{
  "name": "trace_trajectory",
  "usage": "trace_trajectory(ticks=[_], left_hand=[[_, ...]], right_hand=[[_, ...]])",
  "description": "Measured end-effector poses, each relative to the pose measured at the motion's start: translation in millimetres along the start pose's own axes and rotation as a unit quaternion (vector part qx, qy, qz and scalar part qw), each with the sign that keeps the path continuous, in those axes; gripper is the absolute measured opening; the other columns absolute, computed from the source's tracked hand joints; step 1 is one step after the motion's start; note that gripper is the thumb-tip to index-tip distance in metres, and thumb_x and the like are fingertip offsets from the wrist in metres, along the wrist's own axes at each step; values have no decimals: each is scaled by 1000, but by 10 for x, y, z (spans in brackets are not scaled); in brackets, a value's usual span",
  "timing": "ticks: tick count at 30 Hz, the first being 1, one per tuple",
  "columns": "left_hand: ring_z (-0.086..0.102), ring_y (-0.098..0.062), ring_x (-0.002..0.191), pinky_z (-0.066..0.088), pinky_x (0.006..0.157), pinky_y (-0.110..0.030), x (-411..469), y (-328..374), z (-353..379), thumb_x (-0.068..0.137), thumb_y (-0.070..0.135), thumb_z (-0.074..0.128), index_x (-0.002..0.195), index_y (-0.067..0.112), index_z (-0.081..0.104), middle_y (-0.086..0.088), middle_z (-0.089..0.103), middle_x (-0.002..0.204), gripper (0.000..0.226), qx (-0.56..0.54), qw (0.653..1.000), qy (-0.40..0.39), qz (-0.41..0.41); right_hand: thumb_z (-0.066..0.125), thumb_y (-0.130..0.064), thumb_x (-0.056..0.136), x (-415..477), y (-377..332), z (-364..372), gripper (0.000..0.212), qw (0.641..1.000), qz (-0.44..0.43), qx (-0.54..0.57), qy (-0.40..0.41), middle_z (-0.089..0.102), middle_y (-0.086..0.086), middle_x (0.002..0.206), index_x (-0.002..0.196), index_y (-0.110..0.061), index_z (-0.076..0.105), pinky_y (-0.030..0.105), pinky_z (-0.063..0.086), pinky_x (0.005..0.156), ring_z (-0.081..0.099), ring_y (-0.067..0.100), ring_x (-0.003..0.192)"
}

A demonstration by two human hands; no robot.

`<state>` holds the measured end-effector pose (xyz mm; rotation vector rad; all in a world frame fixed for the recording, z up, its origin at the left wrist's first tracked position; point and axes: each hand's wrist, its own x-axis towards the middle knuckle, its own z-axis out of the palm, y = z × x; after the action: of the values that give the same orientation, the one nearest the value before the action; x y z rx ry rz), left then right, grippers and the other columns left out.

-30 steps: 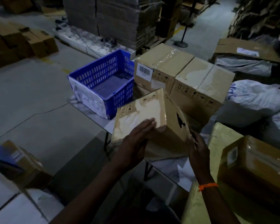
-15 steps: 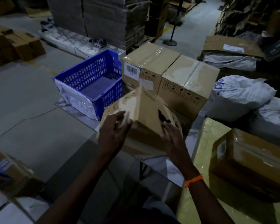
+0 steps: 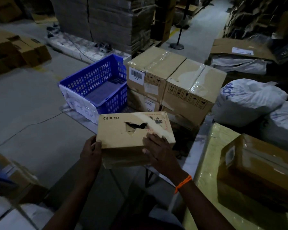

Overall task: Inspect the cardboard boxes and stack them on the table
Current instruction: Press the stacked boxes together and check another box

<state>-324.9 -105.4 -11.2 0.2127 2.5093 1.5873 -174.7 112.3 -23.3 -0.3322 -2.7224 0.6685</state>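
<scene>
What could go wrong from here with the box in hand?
1. The held box has a torn hole in its upward face; stacking another box on it could crush that face further.
2. The right hand lies flat beside the tear, so its fingers could catch the loose flap and widen it.
3. The left hand grips only the near corner, so the box may tip as it is moved toward the stack.
</scene>
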Motion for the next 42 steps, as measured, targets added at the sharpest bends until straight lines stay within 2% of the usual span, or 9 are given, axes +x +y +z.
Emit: trace_trajectory(ticks=[7,12,19,26,30,32,35,38,42], left_hand=[[49,-37,131,40,108,-53,651,288,200,88,26,59,138,5,54,-20,54,141,54,236,940,-87,232],[33,-31,145,22,115,-64,1228,597,677,97,52,52,150,22,40,-8,41,155,62,420,850,-197,248],[60,-24,115,48,88,-35,1134,755,495,97,43,62,135,16,58,-6,63,128,47,292,890,-306,168],[69,-12,104,56,90,-48,505,335,-5,90,60,59,123,40,67,12,71,117,40,95,902,-415,73],[67,2,102,52,83,-16,151,239,149,100,18,62,124,27,68,30,71,107,26,19,907,-415,63],[68,2,98,52,80,-14,54,166,280,98,6,62,119,19,69,29,72,104,26,-11,916,-399,46],[70,-21,101,55,84,-31,61,35,423,96,13,67,114,20,71,7,74,111,21,-51,933,-356,22],[68,-21,104,56,88,-37,112,37,432,98,15,65,120,28,69,9,71,119,26,-56,937,-344,17],[65,-17,109,55,92,-37,220,-18,345,100,25,61,122,32,66,6,67,123,24,-86,950,-295,-46]], right_hand=[[74,-29,94,-367,241,-210,38,953,212,68,205,54,10,136,128,-14,66,35,51,98,54,24,125],[79,-35,90,-492,177,-269,16,901,334,246,130,74,-8,99,102,-30,70,30,58,80,71,13,95],[75,-35,93,-121,75,-224,41,815,351,450,96,72,-8,123,131,-33,59,35,55,98,67,11,116],[81,-29,88,339,275,-332,61,928,289,217,88,61,4,136,142,-26,52,47,49,107,58,25,127],[72,-22,91,533,-34,-399,39,973,199,2,116,57,20,134,127,-9,63,45,49,101,58,40,121],[61,-47,96,554,-372,-343,39,979,197,-48,22,66,13,115,113,-12,66,41,51,89,64,32,107],[59,-66,91,526,-665,-107,79,956,239,-151,-74,57,15,133,139,-5,48,48,46,100,56,32,121],[68,-62,85,553,-721,0,103,945,259,-181,-81,44,20,149,155,0,24,57,29,115,46,36,135],[77,-48,80,519,-541,-44,99,975,201,-86,-47,50,17,143,155,-4,29,55,27,117,48,37,130]])
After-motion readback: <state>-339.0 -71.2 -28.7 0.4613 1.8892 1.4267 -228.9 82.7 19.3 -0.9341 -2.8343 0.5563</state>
